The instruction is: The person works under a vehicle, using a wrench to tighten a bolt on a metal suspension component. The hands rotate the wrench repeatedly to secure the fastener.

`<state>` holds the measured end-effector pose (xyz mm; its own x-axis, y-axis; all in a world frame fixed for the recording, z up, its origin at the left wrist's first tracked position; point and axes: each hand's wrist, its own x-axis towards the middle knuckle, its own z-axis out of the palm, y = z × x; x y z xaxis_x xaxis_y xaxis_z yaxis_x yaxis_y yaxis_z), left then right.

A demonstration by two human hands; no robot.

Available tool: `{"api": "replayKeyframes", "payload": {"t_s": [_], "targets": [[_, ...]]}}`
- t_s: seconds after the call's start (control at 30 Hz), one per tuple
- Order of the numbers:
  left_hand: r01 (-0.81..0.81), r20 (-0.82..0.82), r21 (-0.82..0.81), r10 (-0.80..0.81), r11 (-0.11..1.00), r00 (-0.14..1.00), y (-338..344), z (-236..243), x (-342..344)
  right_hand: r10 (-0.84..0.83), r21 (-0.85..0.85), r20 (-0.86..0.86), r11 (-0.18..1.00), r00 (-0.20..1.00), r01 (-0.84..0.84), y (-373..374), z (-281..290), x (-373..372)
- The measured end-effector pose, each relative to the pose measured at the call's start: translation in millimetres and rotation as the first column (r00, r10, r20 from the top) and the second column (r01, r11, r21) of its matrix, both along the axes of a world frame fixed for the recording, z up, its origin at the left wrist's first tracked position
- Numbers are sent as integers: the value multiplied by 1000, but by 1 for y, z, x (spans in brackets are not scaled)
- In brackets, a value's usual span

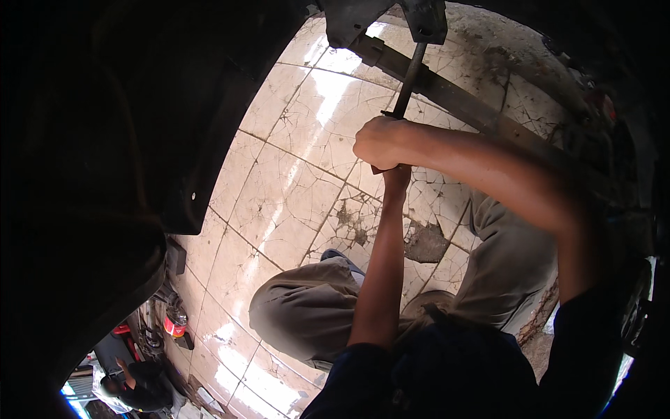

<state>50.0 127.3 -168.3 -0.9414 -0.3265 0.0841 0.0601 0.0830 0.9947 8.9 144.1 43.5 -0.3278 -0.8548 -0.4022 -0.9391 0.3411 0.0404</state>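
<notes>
A dark metal rod (pixel 410 80) slants down from a dark bracket (pixel 427 24) at the top. My right hand (pixel 380 142) is closed around its lower end, the forearm crossing in from the right. Just under it is my left hand (pixel 398 174), at the top of my upright left forearm; its fingers are hidden behind the right hand. A small reddish-brown piece (pixel 377 170) shows below my right fist, too little of it to name. Behind the rod, a long dark bar (pixel 453 101) runs diagonally down to the right.
Dark bodywork (pixel 105 126) fills the left side. Below me lies a cracked tile floor (pixel 279 181) with a broken patch (pixel 426 242). My bent knees are close beneath my arms. At the lower left are a person (pixel 139 387) and a red-labelled container (pixel 175 325).
</notes>
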Motion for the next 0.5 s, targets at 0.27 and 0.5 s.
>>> {"api": "replayKeyframes", "payload": {"t_s": [0.27, 0.5], "targets": [[114, 86, 355, -154, 928, 984, -1, 16, 4, -72, 13, 115, 997, 991, 71, 3, 12, -7], [12, -23, 420, -2, 907, 1000, 5, 20, 3, -122, 4, 122, 993, 985, 122, 3, 10, -5]]}}
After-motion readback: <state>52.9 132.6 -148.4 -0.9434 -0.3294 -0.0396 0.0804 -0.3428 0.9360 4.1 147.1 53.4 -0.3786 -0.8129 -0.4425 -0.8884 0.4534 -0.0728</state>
